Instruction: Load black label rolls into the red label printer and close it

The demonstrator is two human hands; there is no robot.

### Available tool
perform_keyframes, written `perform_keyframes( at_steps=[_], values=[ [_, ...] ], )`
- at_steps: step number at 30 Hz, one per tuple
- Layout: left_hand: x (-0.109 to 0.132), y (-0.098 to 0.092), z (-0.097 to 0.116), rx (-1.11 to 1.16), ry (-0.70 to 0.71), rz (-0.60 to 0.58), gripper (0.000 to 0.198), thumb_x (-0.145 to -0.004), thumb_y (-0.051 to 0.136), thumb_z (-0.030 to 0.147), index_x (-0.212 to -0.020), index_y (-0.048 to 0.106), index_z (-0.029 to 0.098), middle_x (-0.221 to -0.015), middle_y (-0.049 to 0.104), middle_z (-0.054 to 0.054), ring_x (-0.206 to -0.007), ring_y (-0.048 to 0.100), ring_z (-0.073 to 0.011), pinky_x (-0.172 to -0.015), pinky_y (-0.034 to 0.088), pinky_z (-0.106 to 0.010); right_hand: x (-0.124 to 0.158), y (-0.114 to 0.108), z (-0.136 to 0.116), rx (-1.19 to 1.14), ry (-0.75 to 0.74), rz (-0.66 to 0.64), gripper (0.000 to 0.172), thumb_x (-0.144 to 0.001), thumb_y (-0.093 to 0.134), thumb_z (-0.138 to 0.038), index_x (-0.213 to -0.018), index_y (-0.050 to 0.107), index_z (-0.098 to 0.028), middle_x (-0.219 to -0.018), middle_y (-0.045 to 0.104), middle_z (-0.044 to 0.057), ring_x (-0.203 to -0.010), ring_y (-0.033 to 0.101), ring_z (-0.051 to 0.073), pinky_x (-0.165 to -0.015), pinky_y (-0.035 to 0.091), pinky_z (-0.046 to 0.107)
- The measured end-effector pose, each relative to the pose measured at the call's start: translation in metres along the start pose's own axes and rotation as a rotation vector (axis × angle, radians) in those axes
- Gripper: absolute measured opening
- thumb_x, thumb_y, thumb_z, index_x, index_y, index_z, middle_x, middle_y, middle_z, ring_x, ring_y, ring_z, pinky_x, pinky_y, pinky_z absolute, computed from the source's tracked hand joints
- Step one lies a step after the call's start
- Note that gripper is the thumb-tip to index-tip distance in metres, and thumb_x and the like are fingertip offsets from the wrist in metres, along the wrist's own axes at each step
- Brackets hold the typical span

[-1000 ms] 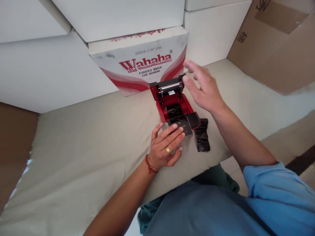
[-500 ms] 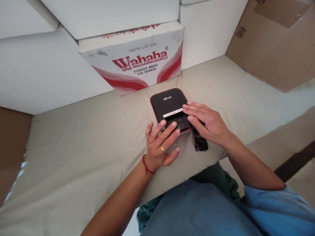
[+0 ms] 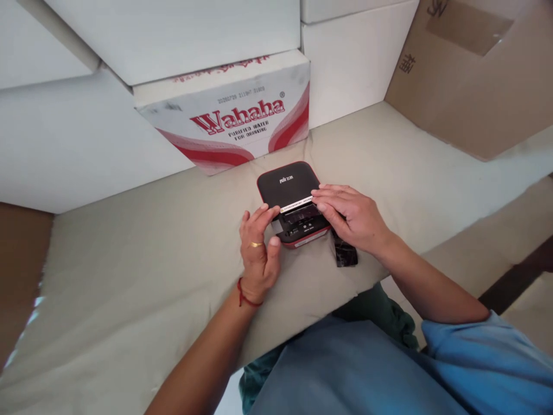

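Note:
A black, flat device (image 3: 285, 187) with a red rim and rounded corners lies on the cloth-covered surface. A white label strip crosses it, and below the strip is a recess (image 3: 302, 214) with a dark shiny part inside and small white markings in front. My left hand (image 3: 259, 245), with a ring and a red wrist string, grips the left edge, its fingers near the strip's end and its thumb at the front corner. A small greyish piece shows beside that thumb. My right hand (image 3: 349, 216) holds the right edge, fingertips at the strip's other end. A crumpled shiny black piece (image 3: 345, 251) lies below my right hand.
Behind the device stands a Wahaha water carton (image 3: 246, 121) under and between white boxes (image 3: 345, 69). A brown cardboard box (image 3: 466, 86) is at the right, and brown cardboard (image 3: 26, 271) at the left. The beige cloth (image 3: 142, 276) runs to the front edge by my body.
My left hand has moved left, off the device's front part to its left edge, uncovering the recess and front markings. My right hand stays at the right edge. The view has shifted slightly.

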State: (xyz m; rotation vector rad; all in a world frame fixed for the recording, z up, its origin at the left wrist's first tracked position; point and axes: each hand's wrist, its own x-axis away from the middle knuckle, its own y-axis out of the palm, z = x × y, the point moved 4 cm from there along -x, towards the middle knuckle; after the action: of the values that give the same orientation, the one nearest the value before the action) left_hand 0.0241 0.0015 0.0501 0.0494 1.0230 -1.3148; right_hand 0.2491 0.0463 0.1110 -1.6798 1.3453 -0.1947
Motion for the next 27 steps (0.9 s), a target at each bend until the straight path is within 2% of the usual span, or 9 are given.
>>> perform_keyframes(
  at_steps=[3, 6, 9, 13, 16, 21, 24, 27],
  values=[
    [0.002, 0.003, -0.002, 0.030, 0.060, 0.017, 0.045, -0.112, 0.047, 0.043, -0.153, 0.054, 0.026, -0.151, 0.069, -0.014, -0.153, 0.055, -0.0285, -0.131, 0.040, -0.058, 0.005, 0.001, 0.004, -0.065, -0.043, -0.022, 0.039, -0.114, 0.049, -0.040, -0.138, 0.076, -0.025, -0.142, 0.078, 0.009, -0.143, 0.067, 0.025, -0.126, 0.051, 0.050],
    [0.003, 0.002, -0.003, 0.011, 0.118, 0.075, 0.035, -0.112, 0.044, 0.039, -0.139, 0.063, 0.026, -0.143, 0.072, -0.012, -0.149, 0.057, -0.0292, -0.128, 0.041, -0.060, 0.016, 0.005, 0.007, -0.142, -0.103, -0.065, 0.046, -0.113, 0.049, -0.046, -0.152, 0.067, -0.027, -0.158, 0.067, 0.011, -0.158, 0.052, 0.026, -0.131, 0.043, 0.054],
    [0.004, -0.005, -0.002, -0.053, 0.138, 0.195, 0.037, -0.113, 0.042, 0.034, -0.130, 0.074, 0.025, -0.136, 0.071, -0.012, -0.144, 0.056, -0.0303, -0.122, 0.043, -0.056, 0.028, 0.006, 0.007, -0.164, -0.127, -0.063, 0.042, -0.113, 0.051, -0.048, -0.141, 0.075, -0.028, -0.165, 0.061, 0.012, -0.163, 0.044, 0.028, -0.133, 0.039, 0.059],
    [0.004, -0.012, 0.002, -0.119, 0.137, 0.262, 0.040, -0.112, 0.044, 0.031, -0.127, 0.081, 0.027, -0.112, 0.070, -0.011, -0.123, 0.056, -0.0294, -0.110, 0.045, -0.050, 0.036, 0.000, 0.005, -0.146, -0.074, 0.013, 0.036, -0.111, 0.054, -0.046, -0.125, 0.083, -0.031, -0.163, 0.061, 0.012, -0.152, 0.055, 0.030, -0.123, 0.049, 0.060],
    [-0.001, -0.015, 0.007, -0.104, 0.126, 0.231, 0.039, -0.113, 0.044, 0.030, -0.124, 0.082, 0.029, -0.100, 0.072, -0.007, -0.110, 0.058, -0.0275, -0.102, 0.042, -0.048, 0.037, -0.003, 0.003, -0.128, -0.073, 0.077, 0.033, -0.109, 0.056, -0.045, -0.118, 0.086, -0.033, -0.156, 0.066, 0.011, -0.144, 0.060, 0.032, -0.119, 0.052, 0.060],
    [-0.010, -0.015, 0.014, -0.195, 0.056, 0.180, 0.043, -0.114, 0.042, 0.028, -0.102, 0.083, 0.026, -0.085, 0.072, -0.004, -0.098, 0.063, -0.0242, -0.094, 0.037, -0.046, 0.034, -0.003, -0.001, -0.116, -0.079, 0.196, 0.033, -0.107, 0.056, -0.043, -0.101, 0.087, -0.034, -0.137, 0.077, 0.009, -0.129, 0.068, 0.033, -0.109, 0.057, 0.060],
    [-0.007, -0.012, 0.011, -0.188, 0.036, 0.183, 0.044, -0.114, 0.041, 0.030, -0.100, 0.083, 0.025, -0.084, 0.071, -0.005, -0.096, 0.063, -0.0243, -0.092, 0.036, -0.046, 0.021, -0.006, -0.007, -0.174, -0.107, 0.150, 0.038, -0.107, 0.054, -0.047, -0.091, 0.086, -0.033, -0.127, 0.082, 0.007, -0.123, 0.072, 0.031, -0.108, 0.058, 0.057],
    [0.000, -0.008, 0.005, -0.168, 0.078, 0.188, 0.041, -0.113, 0.042, 0.030, -0.112, 0.082, 0.024, -0.081, 0.067, -0.005, -0.091, 0.060, -0.0246, -0.089, 0.037, -0.045, -0.010, -0.013, -0.008, -0.280, -0.049, 0.032, 0.046, -0.111, 0.050, -0.052, -0.093, 0.084, -0.027, -0.118, 0.085, 0.008, -0.106, 0.079, 0.024, -0.098, 0.062, 0.044]
  ],
)
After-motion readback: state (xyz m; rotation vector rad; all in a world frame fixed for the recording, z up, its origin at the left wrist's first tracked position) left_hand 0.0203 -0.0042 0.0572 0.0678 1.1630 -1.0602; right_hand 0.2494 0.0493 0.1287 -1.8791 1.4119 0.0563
